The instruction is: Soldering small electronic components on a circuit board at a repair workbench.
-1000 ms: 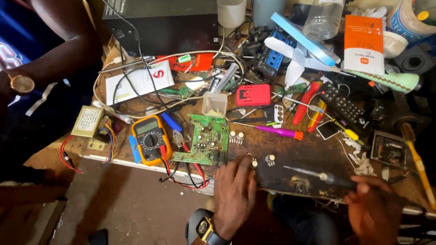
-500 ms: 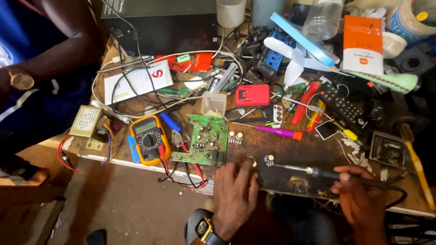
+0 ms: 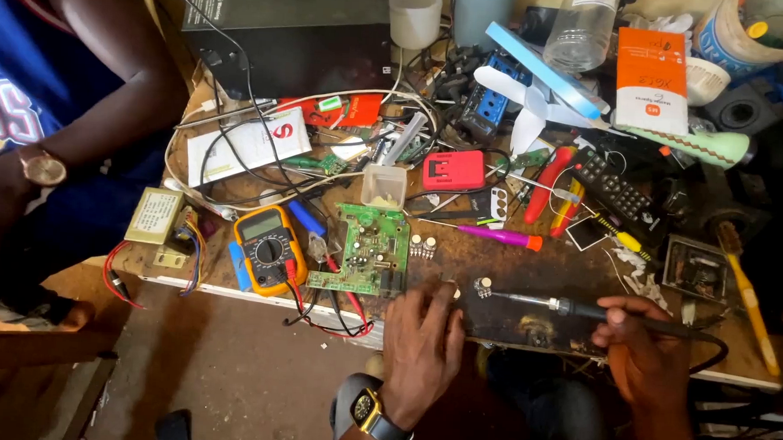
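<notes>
My right hand (image 3: 641,350) grips a black-handled soldering iron (image 3: 572,307) whose metal tip points left and touches a small round component (image 3: 484,287) on the dark bench top. My left hand (image 3: 421,344), with a wristwatch on the wrist, rests flat on the bench edge, fingertips by that component and just right of a green circuit board (image 3: 364,250). Two small knob-like parts (image 3: 422,245) stand beside the board.
A yellow multimeter (image 3: 269,250) lies left of the board, a small transformer (image 3: 154,216) further left. Pliers, a pink screwdriver (image 3: 501,236), a remote, a red box (image 3: 453,170) and tangled wires crowd the bench. Another person's arm (image 3: 88,119) with a watch is at the left.
My right hand has moved left with the soldering iron, bringing the tip onto the small component near my left fingertips. My left hand has stayed in place.
</notes>
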